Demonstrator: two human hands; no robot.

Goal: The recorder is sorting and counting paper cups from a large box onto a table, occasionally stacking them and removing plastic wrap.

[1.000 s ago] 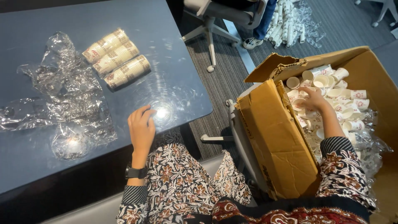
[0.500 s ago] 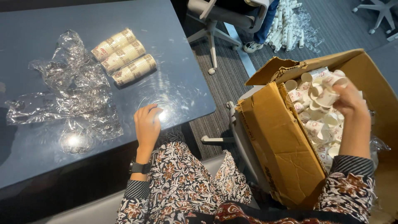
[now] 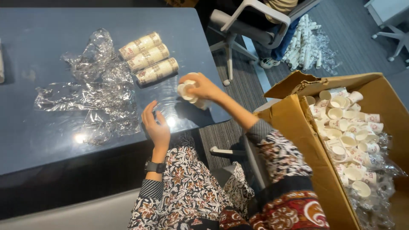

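Observation:
My right hand (image 3: 203,87) is over the right edge of the grey-blue table (image 3: 42,55), closed around a few small white paper cups (image 3: 187,91). My left hand (image 3: 156,125) hovers open just above the table's near edge, fingers spread, holding nothing, a dark watch on its wrist. Three wrapped rows of stacked cups (image 3: 149,58) lie side by side on the table beyond my hands. A large cardboard box (image 3: 306,140) at my right is full of loose white paper cups (image 3: 347,123).
Crumpled clear plastic wrap (image 3: 96,93) lies spread across the table left of my hands. A grey office chair (image 3: 251,25) with a seated person stands beyond the table. More cup stacks and plastic (image 3: 304,42) lie on the carpet.
My right hand left the box and swung left over the table carrying cups. My left hand rose slightly and opened.

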